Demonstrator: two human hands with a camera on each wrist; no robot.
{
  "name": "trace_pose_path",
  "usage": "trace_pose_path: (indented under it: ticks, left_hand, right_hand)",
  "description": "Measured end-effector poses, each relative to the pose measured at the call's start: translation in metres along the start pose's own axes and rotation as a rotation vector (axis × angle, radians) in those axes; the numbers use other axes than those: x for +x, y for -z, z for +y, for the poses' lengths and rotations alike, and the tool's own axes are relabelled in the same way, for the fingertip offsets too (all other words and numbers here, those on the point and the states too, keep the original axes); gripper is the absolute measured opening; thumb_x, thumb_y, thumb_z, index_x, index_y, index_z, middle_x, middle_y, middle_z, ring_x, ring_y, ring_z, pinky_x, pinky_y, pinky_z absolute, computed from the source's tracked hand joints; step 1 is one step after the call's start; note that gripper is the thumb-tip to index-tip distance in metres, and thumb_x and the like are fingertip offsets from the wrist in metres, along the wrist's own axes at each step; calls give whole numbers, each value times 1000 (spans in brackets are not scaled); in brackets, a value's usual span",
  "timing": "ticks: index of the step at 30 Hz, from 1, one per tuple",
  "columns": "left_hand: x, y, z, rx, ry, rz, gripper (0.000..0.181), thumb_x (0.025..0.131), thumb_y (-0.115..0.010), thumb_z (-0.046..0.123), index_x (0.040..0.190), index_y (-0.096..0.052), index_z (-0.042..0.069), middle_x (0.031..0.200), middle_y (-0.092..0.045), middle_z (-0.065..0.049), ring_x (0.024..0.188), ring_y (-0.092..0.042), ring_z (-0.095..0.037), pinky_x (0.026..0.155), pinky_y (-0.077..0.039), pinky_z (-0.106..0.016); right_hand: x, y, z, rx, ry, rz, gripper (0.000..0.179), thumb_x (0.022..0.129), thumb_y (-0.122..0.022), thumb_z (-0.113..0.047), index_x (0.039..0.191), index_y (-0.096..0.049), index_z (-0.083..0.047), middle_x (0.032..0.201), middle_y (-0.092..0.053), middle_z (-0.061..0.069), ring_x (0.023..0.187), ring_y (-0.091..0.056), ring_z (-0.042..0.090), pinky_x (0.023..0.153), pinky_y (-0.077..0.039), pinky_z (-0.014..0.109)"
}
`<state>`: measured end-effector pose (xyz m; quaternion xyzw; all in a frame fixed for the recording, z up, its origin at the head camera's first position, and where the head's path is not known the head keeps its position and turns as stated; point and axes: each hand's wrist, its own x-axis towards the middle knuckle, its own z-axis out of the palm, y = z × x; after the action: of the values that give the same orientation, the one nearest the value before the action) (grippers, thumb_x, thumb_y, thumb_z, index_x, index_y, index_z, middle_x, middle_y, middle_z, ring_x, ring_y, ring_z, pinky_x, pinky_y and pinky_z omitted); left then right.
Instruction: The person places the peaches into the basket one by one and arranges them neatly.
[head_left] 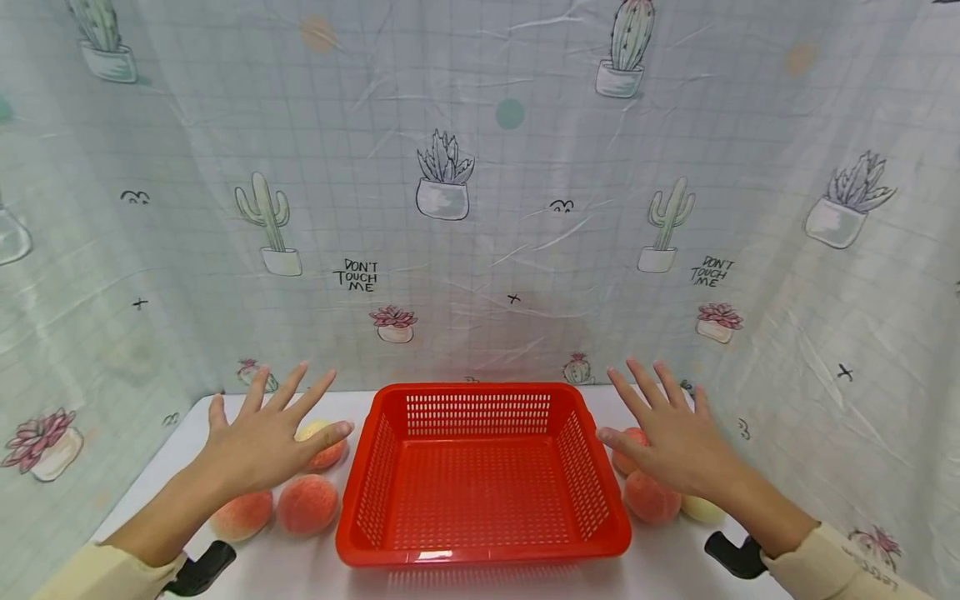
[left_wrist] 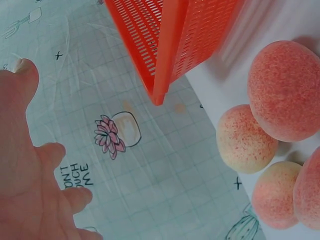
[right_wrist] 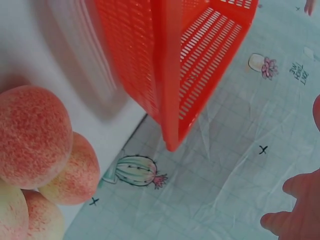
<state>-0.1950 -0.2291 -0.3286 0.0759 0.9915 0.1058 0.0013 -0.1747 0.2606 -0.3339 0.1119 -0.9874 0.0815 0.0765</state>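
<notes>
My left hand (head_left: 258, 446) is held with its fingers spread over the peaches on the left side, gripping nothing. Beneath and beside it are a pink-red peach (head_left: 307, 504), another peach (head_left: 242, 518) partly covered by the wrist, and a yellow-and-red peach (head_left: 330, 454) half behind the thumb. On the other side, my right hand (head_left: 671, 442) is likewise spread out with nothing in it. Below that palm lie a reddish peach (head_left: 651, 500), a paler yellow peach (head_left: 703, 510) and one more peach (head_left: 624, 461), each partly hidden. Between the hands stands a red plastic basket (head_left: 487, 554) with slotted walls; its inside is bare.
Everything stands on a white table (head_left: 281, 575). A pale curtain (head_left: 480, 258) printed with cacti and lettering hangs behind it and along both sides. In the left wrist view, several peaches (left_wrist: 287, 90) cluster near the table edge; the right wrist view shows a similar group (right_wrist: 35, 137).
</notes>
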Motion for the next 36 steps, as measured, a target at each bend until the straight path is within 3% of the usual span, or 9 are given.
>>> trace_pose_path:
  ticks: [10, 36]
  left_hand:
    - [0, -7, -7, -17, 30, -5, 102, 89, -44, 87, 167, -21, 26, 172, -9, -28, 152, 8, -64, 101, 15, -93]
    - [-14, -23, -24, -22, 39, 11, 97, 92, -44, 83, 168, -16, 30, 172, -10, -28, 153, 7, -63, 99, 13, -95]
  right_hand:
    - [0, -12, 5, 8, -20, 6, 91, 96, -53, -70, 168, -20, -25, 175, -17, 16, 158, -10, 51, 114, -1, 88]
    - [-11, -41, 10, 36, -57, 10, 91, 94, -55, -72, 165, -32, -18, 173, -23, 17, 156, -15, 51, 113, -4, 89]
